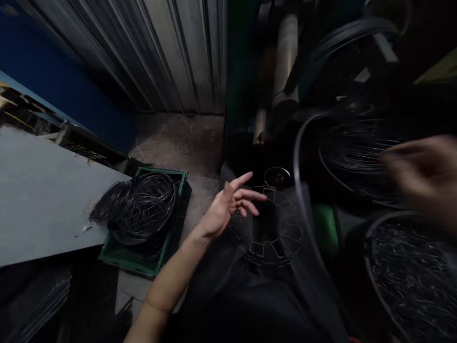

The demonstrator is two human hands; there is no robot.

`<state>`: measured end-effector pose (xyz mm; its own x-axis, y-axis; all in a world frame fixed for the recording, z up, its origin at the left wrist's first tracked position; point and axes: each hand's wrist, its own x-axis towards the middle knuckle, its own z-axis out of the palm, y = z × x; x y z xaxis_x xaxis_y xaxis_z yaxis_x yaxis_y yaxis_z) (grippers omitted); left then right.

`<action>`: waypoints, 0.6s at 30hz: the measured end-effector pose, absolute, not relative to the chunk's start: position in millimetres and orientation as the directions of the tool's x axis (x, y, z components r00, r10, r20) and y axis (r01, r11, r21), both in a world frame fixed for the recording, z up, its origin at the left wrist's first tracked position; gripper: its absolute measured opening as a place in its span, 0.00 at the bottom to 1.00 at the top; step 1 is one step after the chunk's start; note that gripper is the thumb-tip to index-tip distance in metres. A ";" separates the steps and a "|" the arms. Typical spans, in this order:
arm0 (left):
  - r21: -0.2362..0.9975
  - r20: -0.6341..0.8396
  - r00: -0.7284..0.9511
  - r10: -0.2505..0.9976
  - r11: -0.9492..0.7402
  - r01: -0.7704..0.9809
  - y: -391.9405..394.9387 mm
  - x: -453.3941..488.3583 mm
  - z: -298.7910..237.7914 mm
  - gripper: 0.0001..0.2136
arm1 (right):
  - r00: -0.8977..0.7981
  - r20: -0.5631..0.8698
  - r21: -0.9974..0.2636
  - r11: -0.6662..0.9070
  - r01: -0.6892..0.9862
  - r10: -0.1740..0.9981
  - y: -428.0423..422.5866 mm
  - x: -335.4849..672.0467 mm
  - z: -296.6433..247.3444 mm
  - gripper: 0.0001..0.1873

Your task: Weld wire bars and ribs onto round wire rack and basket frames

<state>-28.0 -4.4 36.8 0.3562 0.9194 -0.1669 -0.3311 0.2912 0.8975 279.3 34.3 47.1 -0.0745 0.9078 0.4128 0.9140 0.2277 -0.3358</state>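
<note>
My left hand (228, 206) is held out with its fingers apart and nothing in it. It hovers over the near-left side of a round wire frame (272, 261), a ring with bent wire loops, which lies across my dark-clothed lap. On the right, my right hand (424, 174) is smeared by motion, so I cannot tell its finger position or whether it holds anything. It is nearest to a round container of thin wire hoops (360, 147). Below that hand stands a round tub of small dark metal pieces (410, 271).
A green crate (143, 267) piled with black wire rings (146, 209) stands on the left beside a grey board (46, 190). Ahead are a machine with a metal cylinder (286, 52) and a corrugated wall (171, 52). A curved pale rod or tube (297, 157) rises between my lap and the tubs.
</note>
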 end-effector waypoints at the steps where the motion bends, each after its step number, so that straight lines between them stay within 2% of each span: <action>1: 0.883 -0.213 0.342 0.915 0.331 -0.334 -9.1 -34.3 34.0 0.33 | -0.071 0.379 -0.351 0.215 0.911 0.923 31.4 271.0 42.0 0.27; 5: 0.890 -0.370 0.094 0.924 0.382 -0.248 -20.5 -55.1 -3.6 0.28 | -0.040 0.097 -0.473 0.081 0.877 0.994 24.0 242.7 -13.1 0.22; 9: 0.899 -0.418 -0.030 0.908 0.409 -0.154 -19.0 -57.4 -53.5 0.24 | -0.045 -0.062 -0.518 0.007 0.855 0.997 23.3 242.1 -57.0 0.19; 12: 0.907 -0.391 -0.073 0.917 0.398 0.140 -15.9 -55.4 -77.4 0.21 | -0.051 -0.152 -0.522 -0.036 0.852 0.987 26.1 250.0 -61.7 0.20; 15: 0.843 -0.266 -0.038 0.963 0.251 0.476 -17.4 -54.7 -86.6 0.18 | -0.064 -0.199 -0.499 -0.045 0.865 0.978 27.8 257.3 -61.9 0.22; 18: 0.794 -0.218 0.026 0.976 0.162 0.586 -21.9 -54.3 -86.6 0.18 | -0.100 -0.239 -0.507 -0.036 0.861 0.966 26.7 262.8 -67.2 0.23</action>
<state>-54.3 -21.9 -86.6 0.0262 0.9756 -0.2179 0.5861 0.1616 0.7940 262.8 26.7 -67.2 -0.1000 0.9659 -0.2389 0.8612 -0.0362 -0.5070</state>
